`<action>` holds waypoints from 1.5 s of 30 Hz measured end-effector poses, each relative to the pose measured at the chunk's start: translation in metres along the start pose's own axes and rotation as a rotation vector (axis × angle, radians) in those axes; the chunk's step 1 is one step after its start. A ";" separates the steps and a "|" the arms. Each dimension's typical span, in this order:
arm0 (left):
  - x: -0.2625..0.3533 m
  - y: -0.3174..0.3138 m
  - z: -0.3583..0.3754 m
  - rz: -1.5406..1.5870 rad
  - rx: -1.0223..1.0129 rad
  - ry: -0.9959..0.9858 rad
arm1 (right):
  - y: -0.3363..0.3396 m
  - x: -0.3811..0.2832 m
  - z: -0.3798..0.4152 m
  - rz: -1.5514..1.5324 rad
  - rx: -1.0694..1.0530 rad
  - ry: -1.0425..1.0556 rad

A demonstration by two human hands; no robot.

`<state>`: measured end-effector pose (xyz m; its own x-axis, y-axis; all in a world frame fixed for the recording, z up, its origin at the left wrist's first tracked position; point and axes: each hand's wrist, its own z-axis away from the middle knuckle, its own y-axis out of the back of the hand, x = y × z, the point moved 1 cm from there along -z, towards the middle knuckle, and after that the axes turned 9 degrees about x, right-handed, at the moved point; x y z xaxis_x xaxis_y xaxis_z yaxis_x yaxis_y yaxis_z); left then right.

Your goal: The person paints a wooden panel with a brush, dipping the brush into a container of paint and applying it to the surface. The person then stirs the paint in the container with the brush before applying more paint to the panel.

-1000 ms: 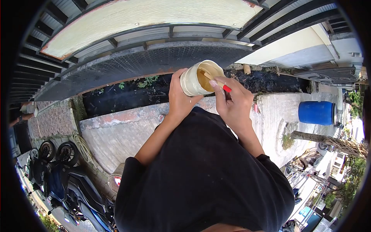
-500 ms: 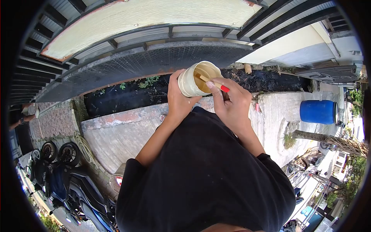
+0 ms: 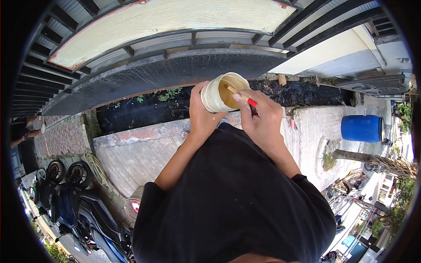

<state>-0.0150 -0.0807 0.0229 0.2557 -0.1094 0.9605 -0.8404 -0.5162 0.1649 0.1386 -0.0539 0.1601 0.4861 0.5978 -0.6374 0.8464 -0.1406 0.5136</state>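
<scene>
My left hand (image 3: 202, 111) is wrapped around the side of a cream-coloured cup (image 3: 212, 97), which tilts so its mouth faces up and to the right. Thin paint or liquid of a yellowish tone shows inside. Between the thumb and fingers of my right hand (image 3: 264, 115) is a paintbrush (image 3: 241, 96) with a pale wooden handle and a red end. Its tip reaches into the cup, and the bristles show only in part against the inner wall.
Ahead stands a black metal gate with a cream panel (image 3: 175, 19). A dark drainage ditch (image 3: 131, 115) runs below it. A blue barrel (image 3: 362, 128) is on the concrete at right, near a tree trunk (image 3: 351, 154). Motorcycles (image 3: 83, 210) stand at lower left.
The cup and both hands have shifted very slightly down and left. The brush stays inside the cup, with its handle moved a little left.
</scene>
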 end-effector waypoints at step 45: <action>0.000 -0.004 -0.006 -0.042 -0.062 0.042 | 0.010 0.090 0.012 -1.319 0.194 -1.275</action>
<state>-0.0141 -0.0736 0.0234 0.2723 -0.0523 0.9608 -0.8576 -0.4660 0.2177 0.1936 -0.0109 0.1005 -0.6614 -0.4932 -0.5651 0.7332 -0.2664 -0.6256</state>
